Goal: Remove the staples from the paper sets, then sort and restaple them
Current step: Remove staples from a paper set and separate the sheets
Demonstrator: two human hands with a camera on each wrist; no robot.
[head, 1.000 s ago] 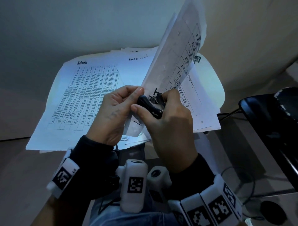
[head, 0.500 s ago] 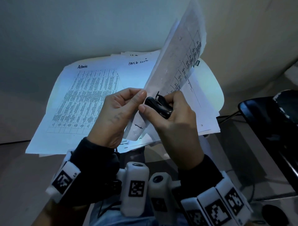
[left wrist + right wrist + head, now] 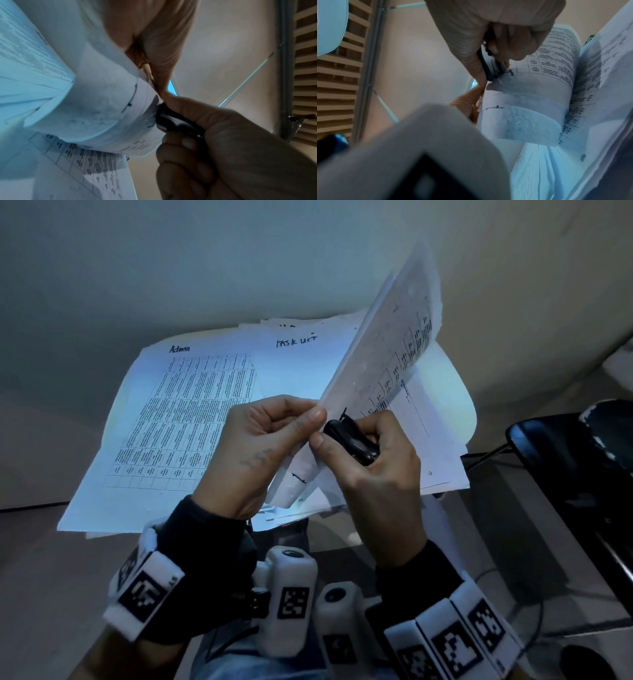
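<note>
The left hand [image 3: 253, 453] pinches the near edge of a stapled set of white printed paper sheets [image 3: 383, 364], thumb and forefinger closed on the fold, and holds the set up tilted, its far end rising away from the person. The right hand [image 3: 380, 474] curls round a small black staple remover [image 3: 349, 440], thumb on top and fingers wrapped below, with the tool's nose set against the paper just beside the left thumb. In the right wrist view the black staple remover [image 3: 489, 70] meets the curved sheet at a thin metal staple [image 3: 500, 81], whose one leg sticks up from the page. Whether the claws are under the staple cannot be told.

Below the raised set, more white printed sheets with tables [image 3: 178, 422] lie spread over a pale rounded surface [image 3: 455, 392], one headed with handwritten words. In the left wrist view the lifted paper set [image 3: 96, 102] bends in a roll against the left fingers [image 3: 159, 56]. A black chair seat [image 3: 561, 460] stands to the right, apart from the papers. Both wrists wear white bands with black-and-white square markers [image 3: 144, 594].
</note>
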